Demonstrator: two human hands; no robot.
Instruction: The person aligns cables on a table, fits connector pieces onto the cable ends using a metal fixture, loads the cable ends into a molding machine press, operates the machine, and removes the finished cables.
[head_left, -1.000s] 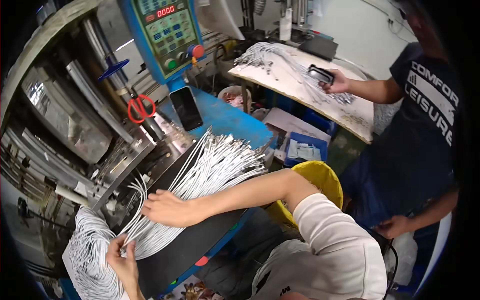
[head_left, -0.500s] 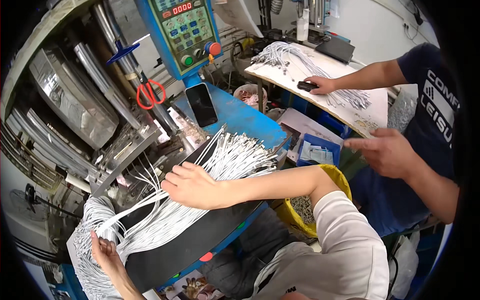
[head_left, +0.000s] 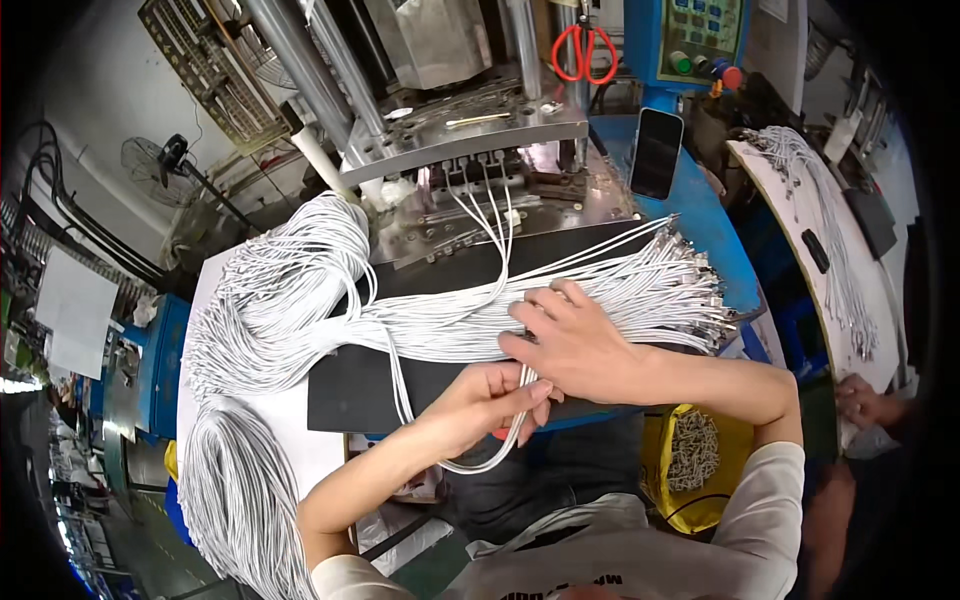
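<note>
My left hand [head_left: 495, 398] is closed in a pinch on a few white cables [head_left: 478, 467], which hang in a loop below it over the table's front edge. Just above and to its right, my right hand [head_left: 572, 338] has its fingers curled on the upper part of the same cables; its grip is partly hidden. Behind both hands a wide bundle of white cables [head_left: 440, 325] lies across the black mat [head_left: 350, 400], metal-tipped ends fanned out to the right. Several cables run up into the metal mould [head_left: 480, 165] of the press.
Coiled cables [head_left: 240, 480] hang over the left table edge. A phone [head_left: 657, 153] leans on the blue press table, near red-handled scissors [head_left: 584, 55]. A yellow-lined bin [head_left: 695, 450] holds small pieces at my right. A co-worker's hand [head_left: 868, 402] is at the far right, beside another cable table.
The view has swung left. My left hand has come from the coil at the left to beside my right hand, and the cables now loop below. The co-worker's hand has left the black object.
</note>
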